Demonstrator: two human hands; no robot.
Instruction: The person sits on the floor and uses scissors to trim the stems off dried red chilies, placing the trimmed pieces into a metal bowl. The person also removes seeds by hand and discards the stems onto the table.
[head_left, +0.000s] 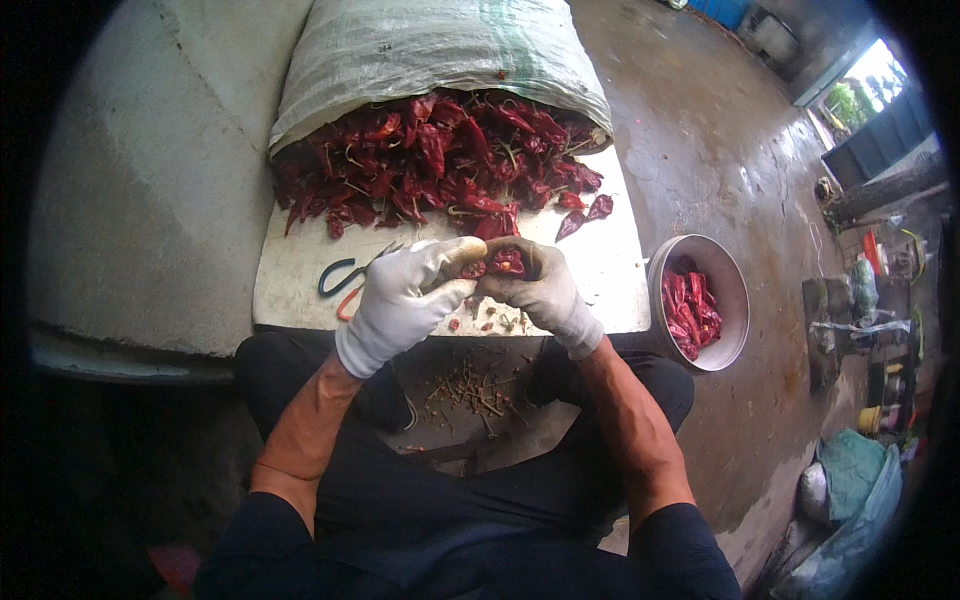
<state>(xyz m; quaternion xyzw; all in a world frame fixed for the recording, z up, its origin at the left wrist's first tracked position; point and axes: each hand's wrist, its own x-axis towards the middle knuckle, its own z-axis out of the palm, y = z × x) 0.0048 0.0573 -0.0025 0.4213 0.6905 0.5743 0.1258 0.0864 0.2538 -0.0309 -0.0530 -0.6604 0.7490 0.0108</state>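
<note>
My left hand (409, 300) and my right hand (536, 289), both in whitish work gloves, meet above the front of a white board (292, 300). Between the fingers of both hands is a dried red chili pepper (506, 262), partly hidden by them. Left of my left hand lie scissors with one dark and one orange handle (335, 277). Beyond my hands, a heap of dried red chilies (442, 157) spills from the mouth of a white woven sack (442, 45). Small stem pieces (510, 321) lie on the board's near edge.
A round metal bowl (739, 300) with dried chilies stands right of the board. Broken stems (480, 394) lie on the floor between the person's legs. A concrete slab (150, 187) borders the board at left. Green and blue sheeting (855, 480) and assorted goods lie at far right.
</note>
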